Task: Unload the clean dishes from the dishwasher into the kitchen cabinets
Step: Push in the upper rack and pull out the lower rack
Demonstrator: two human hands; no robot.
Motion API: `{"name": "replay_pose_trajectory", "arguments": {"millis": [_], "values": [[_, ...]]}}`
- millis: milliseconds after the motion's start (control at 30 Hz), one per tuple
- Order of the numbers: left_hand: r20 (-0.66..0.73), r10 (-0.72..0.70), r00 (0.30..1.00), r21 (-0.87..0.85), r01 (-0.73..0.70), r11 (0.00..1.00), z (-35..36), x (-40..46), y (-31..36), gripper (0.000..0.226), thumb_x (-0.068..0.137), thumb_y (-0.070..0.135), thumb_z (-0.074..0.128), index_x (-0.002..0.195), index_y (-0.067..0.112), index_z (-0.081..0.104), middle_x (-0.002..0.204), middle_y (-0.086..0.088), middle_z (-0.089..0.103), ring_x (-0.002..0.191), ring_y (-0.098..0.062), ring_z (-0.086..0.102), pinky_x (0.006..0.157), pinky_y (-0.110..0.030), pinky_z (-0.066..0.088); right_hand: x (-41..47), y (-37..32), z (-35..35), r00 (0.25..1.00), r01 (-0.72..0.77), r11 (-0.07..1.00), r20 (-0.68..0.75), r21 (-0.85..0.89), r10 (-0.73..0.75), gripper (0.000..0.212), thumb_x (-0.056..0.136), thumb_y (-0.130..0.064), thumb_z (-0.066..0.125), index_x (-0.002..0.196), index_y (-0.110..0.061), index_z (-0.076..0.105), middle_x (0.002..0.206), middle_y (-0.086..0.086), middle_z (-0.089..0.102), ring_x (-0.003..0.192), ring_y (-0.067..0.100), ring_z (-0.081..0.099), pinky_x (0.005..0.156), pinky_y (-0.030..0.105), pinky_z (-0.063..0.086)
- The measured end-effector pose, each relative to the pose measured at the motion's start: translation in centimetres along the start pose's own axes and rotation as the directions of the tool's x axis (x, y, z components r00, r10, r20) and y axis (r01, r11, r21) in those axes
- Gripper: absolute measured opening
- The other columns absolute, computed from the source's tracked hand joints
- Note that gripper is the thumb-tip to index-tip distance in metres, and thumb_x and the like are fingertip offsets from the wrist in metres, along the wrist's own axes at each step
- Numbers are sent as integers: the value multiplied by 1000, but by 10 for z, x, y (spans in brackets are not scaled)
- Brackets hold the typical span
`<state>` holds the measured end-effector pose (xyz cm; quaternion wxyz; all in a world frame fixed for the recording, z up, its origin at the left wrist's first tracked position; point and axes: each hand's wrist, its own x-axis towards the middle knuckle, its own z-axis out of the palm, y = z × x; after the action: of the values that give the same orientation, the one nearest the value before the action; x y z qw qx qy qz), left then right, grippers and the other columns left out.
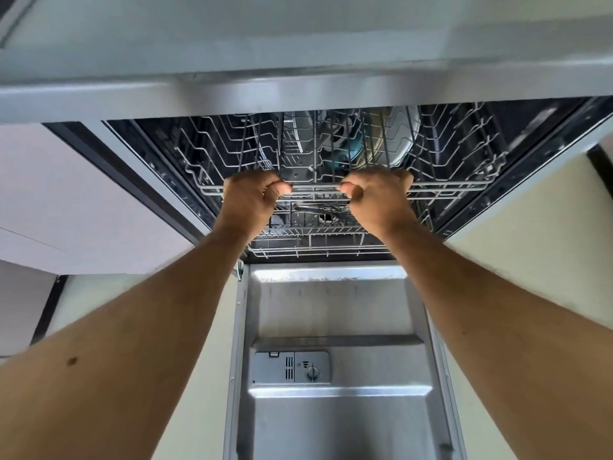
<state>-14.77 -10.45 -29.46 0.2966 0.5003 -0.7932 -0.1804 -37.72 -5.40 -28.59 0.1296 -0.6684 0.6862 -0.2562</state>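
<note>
**Both hands on the upper rack's front rail**

Pale cabinet fronts [530,207] flank an open dishwasher set under a grey countertop edge [298,91]. Nearest the camera, the dishwasher door [331,426] lies folded down, its steel inner face showing, with the detergent dispenser [292,366] and a round knob beside it set into the panel. Two bare forearms reach over the door toward the opening.

Beyond the door's hinge edge, the lower rack [318,247] sits inside the tub, its grey wire front visible between the wrists; some metal utensils [318,209] lie just above it, blurred and hard to name.

Higher up, the left hand [248,197] and the right hand [378,200] each curl tightly around the front rail of the upper rack [464,184], knuckles up, thumbs pointing toward each other and close together near the rail's middle. The person's fingers wrap over the wire from above.

Farther back in the upper rack, behind the upright tines, stand a pale round dish [403,137] on edge and a teal item [348,151] just left of it, partly hidden by the wires.
</note>
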Motion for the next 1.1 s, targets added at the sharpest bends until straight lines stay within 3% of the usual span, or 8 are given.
{"name": "replay_pose_trajectory", "arguments": {"millis": [233,333,433,500,600,767,967,1100], "values": [[22,-63,998,45,62,997,2,-4,4,22,95,30,62,103,12,72,93,-4,74,77,-12,69,69,-28,56,-8,9,1,998,57,998,-29,4,-57,29,93,-19,62,120,-28,70,114,-10,72,113,15,53,102,38,23],[13,-97,995,43,96,994,3,-5,8,26,94,34,61,105,14,72,95,-5,73,78,-13,66,74,-32,55,-16,14,4,979,167,978,-98,-125,-180,38,94,-22,60,132,-20,63,119,3,70,116,27,55,106,46,28],[-192,-1,981,154,31,988,12,-21,9,36,95,48,53,118,23,66,114,-2,66,106,-17,57,105,-33,36,-39,29,11,942,241,944,-181,-227,-284,51,97,-25,55,144,-5,48,140,16,53,135,35,43,117,56,25],[-328,43,944,192,22,981,27,-49,13,32,97,40,56,122,21,60,118,-5,59,111,-22,50,100,-20,24,-62,47,21,920,306,926,-179,-222,-348,51,99,-20,52,147,-2,42,150,21,41,145,38,27,120,56,20],[-284,73,956,202,-15,979,62,-88,8,22,100,35,55,111,17,62,111,-6,61,103,-29,52,91,-25,25,-89,74,44,896,427,883,-42,-196,-443,49,93,-1,54,142,0,48,142,24,46,139,42,37,117,52,30],[-179,-14,984,139,39,990,109,-99,-10,20,101,29,52,108,18,67,109,-5,65,101,-29,54,87,-38,40,-86,94,84,968,227,965,139,-130,-209,60,87,6,57,144,-2,44,141,20,46,129,35,45,112,40,38],[2,-71,997,55,71,996,148,-81,-31,22,101,22,52,111,8,66,111,-9,66,103,-24,61,89,-22,42,-47,117,126,972,-1,989,232,-145,35,67,91,1,53,153,0,27,153,22,32,141,35,34,118,38,30],[225,-247,942,137,221,966,180,-69,-38,36,102,15,45,137,10,51,143,-16,49,136,-32,44,113,-41,37,-36,126,141,933,-9,986,353,-165,67,61,98,-4,48,154,-1,22,159,17,26,143,32,32,119,35,27]]}}
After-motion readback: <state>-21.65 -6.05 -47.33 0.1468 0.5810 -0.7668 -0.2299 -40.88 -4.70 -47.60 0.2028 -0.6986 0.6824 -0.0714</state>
